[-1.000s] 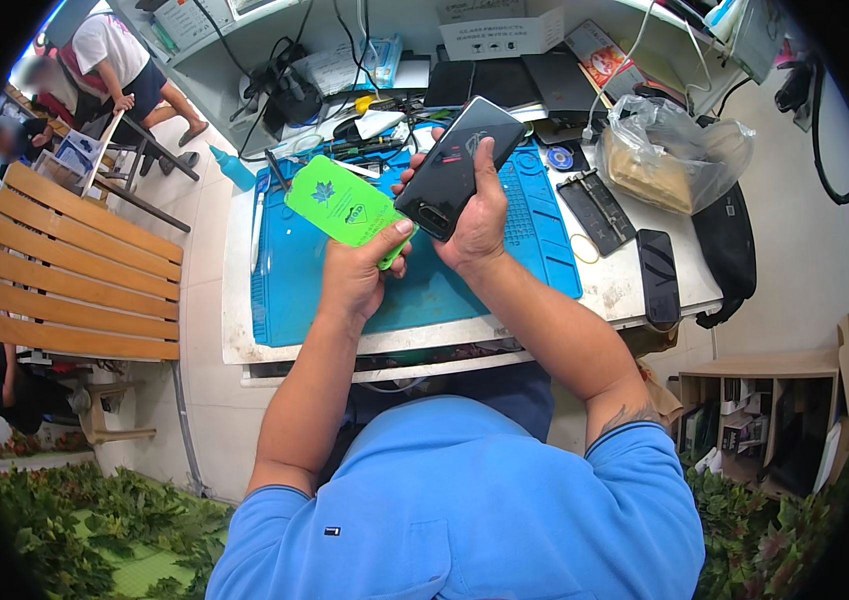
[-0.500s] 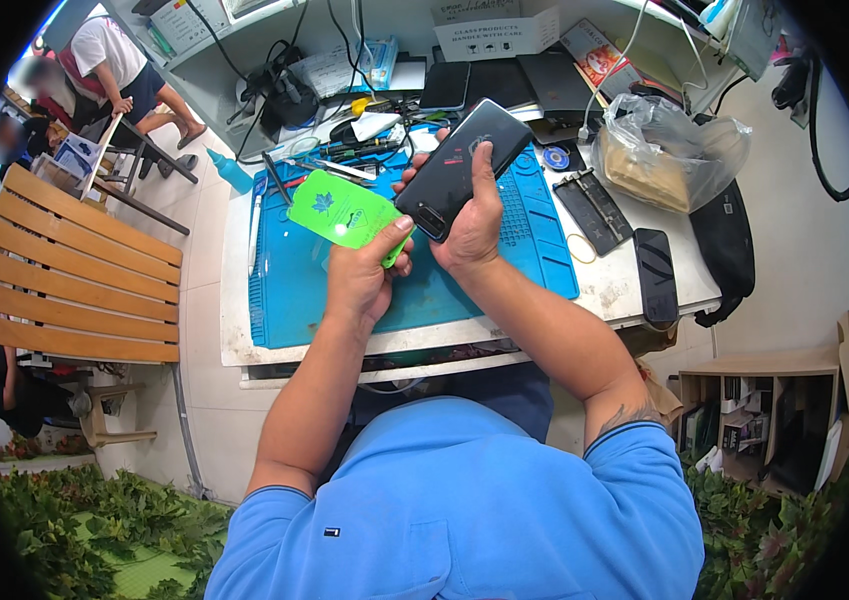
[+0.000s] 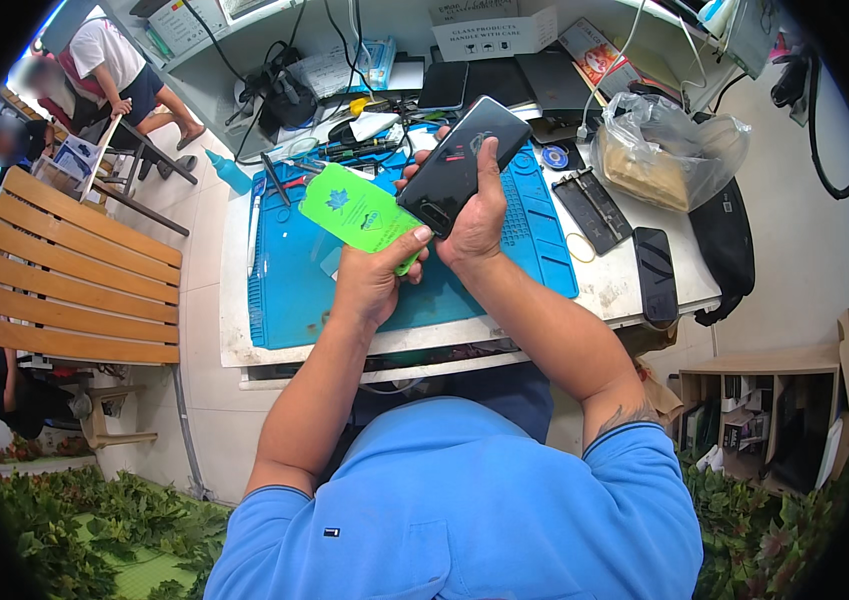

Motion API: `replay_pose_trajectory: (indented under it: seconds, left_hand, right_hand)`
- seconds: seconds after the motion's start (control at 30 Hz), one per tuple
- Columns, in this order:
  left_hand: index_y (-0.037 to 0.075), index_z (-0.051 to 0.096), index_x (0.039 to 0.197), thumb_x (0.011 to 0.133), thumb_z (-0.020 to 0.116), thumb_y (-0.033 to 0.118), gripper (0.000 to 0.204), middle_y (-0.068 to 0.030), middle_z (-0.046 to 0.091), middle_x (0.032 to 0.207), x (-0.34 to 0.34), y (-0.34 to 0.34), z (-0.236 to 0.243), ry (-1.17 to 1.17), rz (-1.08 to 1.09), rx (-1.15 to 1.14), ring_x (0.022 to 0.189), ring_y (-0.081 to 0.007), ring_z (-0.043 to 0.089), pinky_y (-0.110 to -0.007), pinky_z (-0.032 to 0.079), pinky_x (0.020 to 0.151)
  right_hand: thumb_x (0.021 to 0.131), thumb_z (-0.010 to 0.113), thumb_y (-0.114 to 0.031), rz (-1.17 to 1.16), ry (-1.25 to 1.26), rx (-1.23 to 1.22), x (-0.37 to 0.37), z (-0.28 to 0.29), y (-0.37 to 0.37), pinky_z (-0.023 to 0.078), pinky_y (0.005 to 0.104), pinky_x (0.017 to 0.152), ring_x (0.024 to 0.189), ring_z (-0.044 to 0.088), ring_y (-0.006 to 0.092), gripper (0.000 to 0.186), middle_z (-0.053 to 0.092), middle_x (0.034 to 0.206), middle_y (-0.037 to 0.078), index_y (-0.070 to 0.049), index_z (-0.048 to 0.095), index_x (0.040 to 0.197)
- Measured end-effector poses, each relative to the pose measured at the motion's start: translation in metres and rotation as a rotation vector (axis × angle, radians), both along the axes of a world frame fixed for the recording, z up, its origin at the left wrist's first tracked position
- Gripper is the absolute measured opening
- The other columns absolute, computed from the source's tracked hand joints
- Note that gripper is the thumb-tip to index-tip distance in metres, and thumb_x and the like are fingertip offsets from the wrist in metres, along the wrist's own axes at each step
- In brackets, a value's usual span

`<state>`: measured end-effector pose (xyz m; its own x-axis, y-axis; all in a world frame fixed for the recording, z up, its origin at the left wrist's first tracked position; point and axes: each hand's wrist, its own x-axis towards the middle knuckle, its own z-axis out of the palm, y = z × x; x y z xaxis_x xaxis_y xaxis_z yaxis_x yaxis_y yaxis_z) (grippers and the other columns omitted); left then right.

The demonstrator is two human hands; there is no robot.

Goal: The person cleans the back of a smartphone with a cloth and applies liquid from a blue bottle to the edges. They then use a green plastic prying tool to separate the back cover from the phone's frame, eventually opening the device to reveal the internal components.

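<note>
My right hand (image 3: 474, 222) is wrapped round a black smartphone (image 3: 452, 178), thumb along its right edge and fingers behind. The phone is tilted, with its glossy back and camera strip facing up. In my left hand (image 3: 379, 272) a bright green flat card (image 3: 356, 208) with a dark leaf print is pinched by its lower end under the thumb. The card's lower right edge lies close beside the phone's lower end; whether they touch I cannot tell. Both are held above a blue work mat (image 3: 289, 275).
Tools and cables crowd the mat's far side. On the right are a black phone-holding fixture (image 3: 594, 212), another dark phone (image 3: 655, 275) and a clear plastic bag (image 3: 659, 160). A blue bottle (image 3: 229, 172) stands left; a slatted wooden bench (image 3: 84, 270) lies beyond. Other people are at upper left.
My left hand has moved a little to the right with the green card, bringing it closer to the phone. The phone has shifted only slightly in my right hand.
</note>
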<state>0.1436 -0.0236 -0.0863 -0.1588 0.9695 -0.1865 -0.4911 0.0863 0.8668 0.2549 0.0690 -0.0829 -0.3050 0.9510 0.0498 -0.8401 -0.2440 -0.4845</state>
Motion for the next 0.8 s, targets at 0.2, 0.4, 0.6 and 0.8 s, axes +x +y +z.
replay_pose_trajectory:
  seconds: [0.2, 0.4, 0.6, 0.8]
  left_hand:
    - [-0.002, 0.065, 0.112, 0.089, 0.084, 0.005, 0.031, -0.0093, 0.071, 0.092, 0.008, -0.003, -0.002, 0.002, -0.021, 0.025, 0.073, -0.0147, 0.068, -0.026, 0.050, 0.052]
    - [-0.002, 0.067, 0.110, 0.090, 0.083, 0.005, 0.026, -0.0093, 0.072, 0.091, 0.013, -0.003, -0.002, 0.022, -0.005, 0.055, 0.073, -0.0144, 0.068, -0.026, 0.052, 0.054]
    - [-0.001, 0.067, 0.109, 0.091, 0.082, 0.005, 0.024, -0.0087, 0.072, 0.089, 0.024, -0.005, -0.007, 0.008, 0.053, 0.082, 0.074, -0.0150, 0.069, -0.027, 0.055, 0.057]
    - [-0.001, 0.068, 0.112, 0.095, 0.078, 0.007, 0.022, -0.0117, 0.074, 0.097, 0.024, -0.003, -0.005, -0.119, 0.190, 0.027, 0.081, -0.0211, 0.075, -0.031, 0.061, 0.066]
  right_hand:
    - [0.101, 0.055, -0.070, -0.014, -0.023, -0.011, 0.001, 0.002, -0.001, 0.059, 0.0460, 0.089, 0.095, 0.068, 0.0252, 0.070, 0.065, 0.107, 0.012, -0.011, 0.053, 0.139]
    - [0.107, 0.051, -0.059, -0.050, -0.055, -0.007, 0.002, 0.000, -0.001, 0.060, 0.0467, 0.090, 0.097, 0.068, 0.0244, 0.059, 0.065, 0.109, 0.012, -0.010, 0.052, 0.139]
    - [0.112, 0.043, -0.051, -0.070, -0.072, -0.023, 0.004, -0.001, -0.001, 0.059, 0.0488, 0.093, 0.102, 0.068, 0.0256, 0.051, 0.064, 0.115, 0.013, -0.009, 0.050, 0.141]
    - [0.107, 0.053, -0.039, -0.086, 0.032, 0.003, -0.001, -0.002, 0.002, 0.055, 0.0502, 0.101, 0.112, 0.066, 0.0288, 0.045, 0.065, 0.121, 0.013, -0.006, 0.052, 0.138]
